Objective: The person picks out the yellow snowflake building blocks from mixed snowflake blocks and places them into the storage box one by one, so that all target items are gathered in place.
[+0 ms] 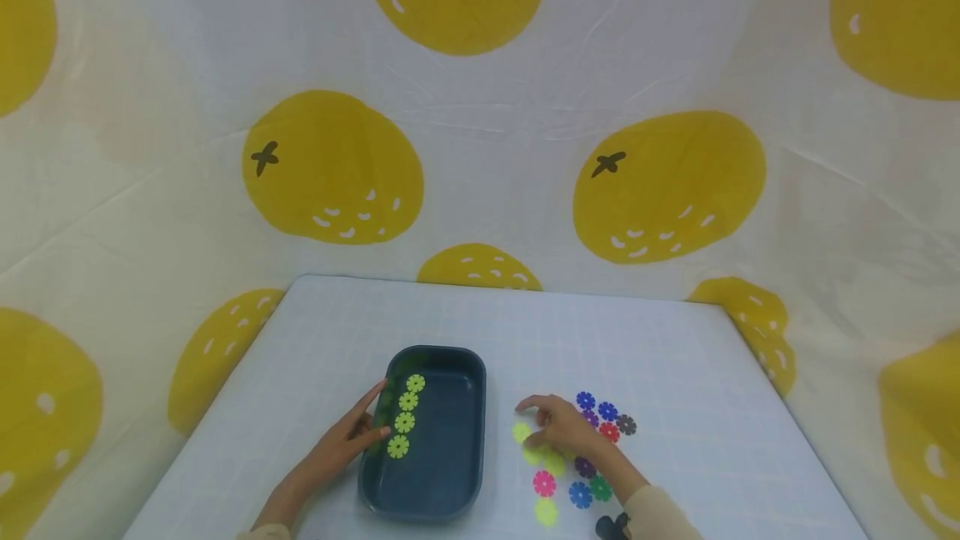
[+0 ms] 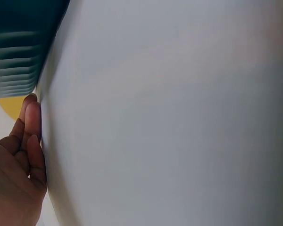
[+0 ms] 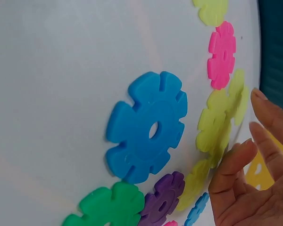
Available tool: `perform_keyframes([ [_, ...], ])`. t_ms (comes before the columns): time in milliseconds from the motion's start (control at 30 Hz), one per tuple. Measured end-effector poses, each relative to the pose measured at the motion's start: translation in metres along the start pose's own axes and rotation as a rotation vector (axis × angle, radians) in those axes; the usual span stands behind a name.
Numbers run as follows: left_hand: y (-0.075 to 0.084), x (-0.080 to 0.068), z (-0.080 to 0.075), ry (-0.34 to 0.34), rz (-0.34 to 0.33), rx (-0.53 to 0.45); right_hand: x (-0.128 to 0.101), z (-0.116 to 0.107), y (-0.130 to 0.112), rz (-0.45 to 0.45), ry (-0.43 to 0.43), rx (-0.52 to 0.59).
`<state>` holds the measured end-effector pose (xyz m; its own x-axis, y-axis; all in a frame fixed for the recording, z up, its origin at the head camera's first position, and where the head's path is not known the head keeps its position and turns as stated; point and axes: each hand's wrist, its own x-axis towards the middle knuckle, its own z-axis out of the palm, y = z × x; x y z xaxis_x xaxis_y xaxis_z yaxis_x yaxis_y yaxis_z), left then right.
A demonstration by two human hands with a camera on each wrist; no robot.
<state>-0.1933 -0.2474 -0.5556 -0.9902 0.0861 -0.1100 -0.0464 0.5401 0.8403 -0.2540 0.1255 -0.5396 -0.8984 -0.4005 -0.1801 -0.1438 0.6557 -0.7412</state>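
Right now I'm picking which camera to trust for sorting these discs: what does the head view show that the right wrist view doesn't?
Only the head view shows the dark tray with four yellow-green discs lined inside, the left hand resting against its left rim, and the whole table.

Only the right wrist view shows the notched edge and centre hole of the blue disc up close.

Both show the right hand over the loose yellow-green discs, with the pink disc nearby.
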Motion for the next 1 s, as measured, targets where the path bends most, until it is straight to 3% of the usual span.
perform_keyframes([
  [200,-0.010,0.005,0.001,-0.010,0.013,-0.010,-0.001,0.004,-0.001,0.026,0.014,-0.047],
  [1000,-0.008,0.002,0.001,-0.003,0.020,-0.036,-0.002,0.011,-0.007,-0.008,0.076,-0.123],
])
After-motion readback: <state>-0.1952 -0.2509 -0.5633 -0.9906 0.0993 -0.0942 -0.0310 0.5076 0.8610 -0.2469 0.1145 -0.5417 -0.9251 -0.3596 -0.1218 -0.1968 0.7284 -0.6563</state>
